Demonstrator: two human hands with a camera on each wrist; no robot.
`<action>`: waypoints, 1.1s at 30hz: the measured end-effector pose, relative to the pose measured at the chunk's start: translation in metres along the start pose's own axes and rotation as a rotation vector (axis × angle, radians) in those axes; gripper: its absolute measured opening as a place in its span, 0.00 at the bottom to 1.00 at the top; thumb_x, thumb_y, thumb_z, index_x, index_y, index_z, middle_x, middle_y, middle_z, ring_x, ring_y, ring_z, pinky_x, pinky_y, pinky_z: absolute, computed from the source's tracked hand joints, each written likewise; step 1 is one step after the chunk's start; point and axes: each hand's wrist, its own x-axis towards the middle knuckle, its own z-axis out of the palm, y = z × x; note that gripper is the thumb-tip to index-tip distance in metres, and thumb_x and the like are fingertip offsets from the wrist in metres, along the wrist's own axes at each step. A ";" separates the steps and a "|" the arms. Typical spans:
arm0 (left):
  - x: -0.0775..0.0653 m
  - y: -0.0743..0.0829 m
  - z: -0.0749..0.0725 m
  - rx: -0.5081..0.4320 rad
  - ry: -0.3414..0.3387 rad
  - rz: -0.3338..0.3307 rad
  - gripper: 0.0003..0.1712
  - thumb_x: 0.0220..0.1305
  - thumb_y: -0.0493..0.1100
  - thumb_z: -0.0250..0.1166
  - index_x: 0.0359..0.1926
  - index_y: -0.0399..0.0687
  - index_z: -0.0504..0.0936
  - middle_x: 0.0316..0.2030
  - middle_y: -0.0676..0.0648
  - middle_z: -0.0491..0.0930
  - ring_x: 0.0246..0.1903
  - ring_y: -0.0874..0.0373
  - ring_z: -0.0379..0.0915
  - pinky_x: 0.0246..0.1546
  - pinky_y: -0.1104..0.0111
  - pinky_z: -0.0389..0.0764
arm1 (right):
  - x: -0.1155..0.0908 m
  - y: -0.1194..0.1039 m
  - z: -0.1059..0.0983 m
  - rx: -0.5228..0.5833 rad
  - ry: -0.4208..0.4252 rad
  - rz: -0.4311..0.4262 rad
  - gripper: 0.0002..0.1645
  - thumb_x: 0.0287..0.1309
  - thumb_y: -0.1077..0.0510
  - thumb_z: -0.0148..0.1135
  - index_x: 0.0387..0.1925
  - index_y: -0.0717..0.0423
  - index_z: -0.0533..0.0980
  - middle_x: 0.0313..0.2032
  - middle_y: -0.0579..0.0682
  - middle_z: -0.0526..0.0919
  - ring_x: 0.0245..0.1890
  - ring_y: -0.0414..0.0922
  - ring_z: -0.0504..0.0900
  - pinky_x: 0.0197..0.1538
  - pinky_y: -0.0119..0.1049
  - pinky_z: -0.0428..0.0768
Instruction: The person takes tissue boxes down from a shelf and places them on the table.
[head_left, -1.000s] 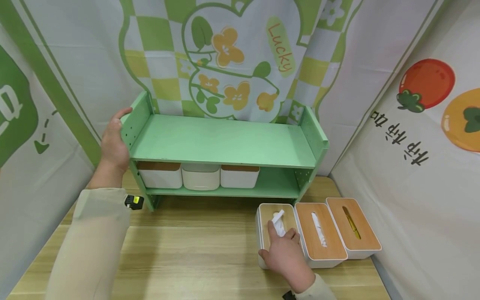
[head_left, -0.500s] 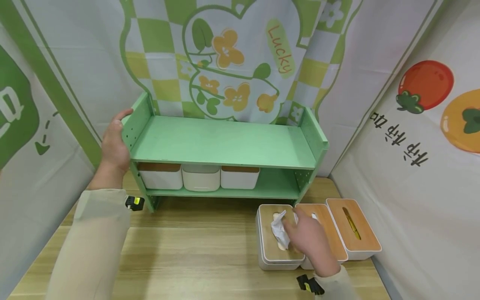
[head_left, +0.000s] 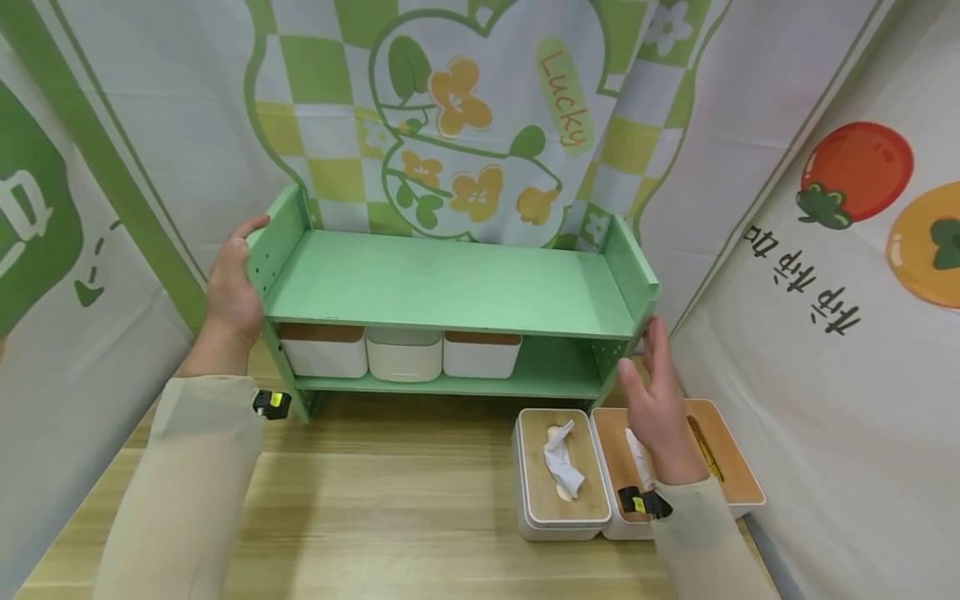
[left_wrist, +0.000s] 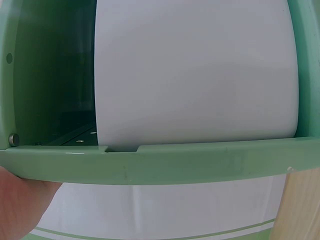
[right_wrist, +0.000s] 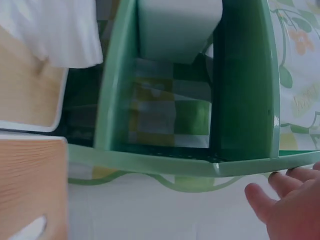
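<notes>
A mint-green two-tier shelf [head_left: 450, 283] stands on the table. My left hand [head_left: 236, 283] rests against the outer side of its left end panel [head_left: 281, 237]. In the left wrist view, part of that hand shows below the panel's edge. My right hand [head_left: 660, 400], fingers extended, is beside the right end panel [head_left: 630, 267]; contact is hard to tell. The right wrist view shows its fingertips [right_wrist: 260, 200] by the panel's outer edge. Below lies a wood-lidded tissue box [head_left: 540, 483] with a crumpled white tissue [head_left: 561, 458] sticking out.
On the lower tier sit a white box [head_left: 326, 358], a cream box [head_left: 403, 358] and another white box [head_left: 480, 358]. A second tissue box [head_left: 611, 450] and a third with a yellow slot [head_left: 738, 458] stand by the first. Printed cloth walls [head_left: 757, 350] enclose the table [head_left: 360, 500].
My right hand has left the tissue on the first box, passed over the second and moved up to the shelf's right side. The left hand stays at the left panel.
</notes>
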 end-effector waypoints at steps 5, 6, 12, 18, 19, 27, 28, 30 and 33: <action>0.003 -0.001 -0.001 -0.002 -0.009 0.010 0.35 0.76 0.56 0.21 0.77 0.62 0.59 0.77 0.52 0.46 0.74 0.57 0.34 0.68 0.57 0.31 | 0.025 -0.020 -0.002 0.154 -0.008 -0.100 0.40 0.72 0.63 0.45 0.78 0.62 0.41 0.73 0.65 0.54 0.70 0.67 0.55 0.63 0.67 0.57; 0.003 -0.001 -0.001 -0.006 -0.012 0.009 0.35 0.77 0.55 0.21 0.77 0.61 0.58 0.77 0.52 0.46 0.74 0.57 0.34 0.68 0.57 0.31 | 0.028 -0.021 -0.003 0.171 -0.007 -0.104 0.40 0.73 0.62 0.44 0.78 0.62 0.41 0.73 0.66 0.54 0.70 0.67 0.56 0.64 0.65 0.57; 0.005 -0.002 -0.001 -0.023 -0.012 0.011 0.35 0.77 0.55 0.22 0.77 0.61 0.58 0.77 0.53 0.46 0.73 0.58 0.37 0.68 0.58 0.34 | 0.052 -0.005 -0.010 0.240 0.016 0.018 0.35 0.78 0.54 0.35 0.79 0.55 0.42 0.75 0.61 0.51 0.73 0.57 0.51 0.71 0.50 0.51; 0.004 -0.001 0.000 -0.012 -0.004 0.006 0.35 0.76 0.56 0.21 0.76 0.64 0.59 0.76 0.53 0.49 0.67 0.57 0.46 0.66 0.58 0.40 | 0.078 0.011 -0.014 0.233 0.005 0.166 0.36 0.78 0.42 0.27 0.79 0.50 0.47 0.76 0.50 0.52 0.72 0.49 0.51 0.71 0.48 0.47; 0.004 -0.001 0.000 -0.012 -0.003 0.004 0.35 0.76 0.56 0.21 0.76 0.65 0.59 0.76 0.54 0.49 0.66 0.56 0.46 0.66 0.58 0.41 | 0.081 0.012 -0.015 0.211 0.003 0.191 0.36 0.77 0.40 0.26 0.79 0.47 0.48 0.76 0.49 0.52 0.73 0.47 0.50 0.71 0.47 0.47; 0.004 0.000 0.001 -0.003 0.002 -0.005 0.35 0.76 0.56 0.21 0.76 0.65 0.59 0.74 0.51 0.51 0.54 0.55 0.54 0.61 0.60 0.48 | 0.097 0.008 -0.020 0.167 -0.011 0.436 0.36 0.70 0.27 0.24 0.75 0.23 0.56 0.75 0.42 0.54 0.71 0.48 0.55 0.70 0.51 0.53; 0.004 0.000 0.001 -0.001 0.001 -0.007 0.35 0.76 0.56 0.21 0.76 0.65 0.59 0.74 0.51 0.51 0.56 0.54 0.55 0.62 0.60 0.47 | 0.099 0.008 -0.019 0.184 -0.007 0.464 0.35 0.70 0.27 0.26 0.74 0.22 0.58 0.75 0.41 0.54 0.70 0.49 0.57 0.68 0.52 0.56; 0.004 -0.001 0.000 -0.008 -0.005 -0.006 0.35 0.76 0.56 0.21 0.77 0.63 0.58 0.76 0.53 0.48 0.67 0.56 0.47 0.66 0.59 0.41 | 0.101 0.007 -0.019 0.183 0.010 0.507 0.31 0.72 0.28 0.29 0.72 0.20 0.60 0.75 0.38 0.55 0.67 0.50 0.60 0.65 0.52 0.62; 0.003 -0.001 0.000 -0.004 -0.009 -0.013 0.35 0.76 0.55 0.21 0.77 0.64 0.58 0.76 0.54 0.47 0.70 0.56 0.43 0.67 0.58 0.39 | 0.103 0.006 -0.016 0.223 0.054 0.524 0.27 0.76 0.36 0.33 0.71 0.23 0.65 0.73 0.35 0.57 0.64 0.50 0.64 0.60 0.49 0.69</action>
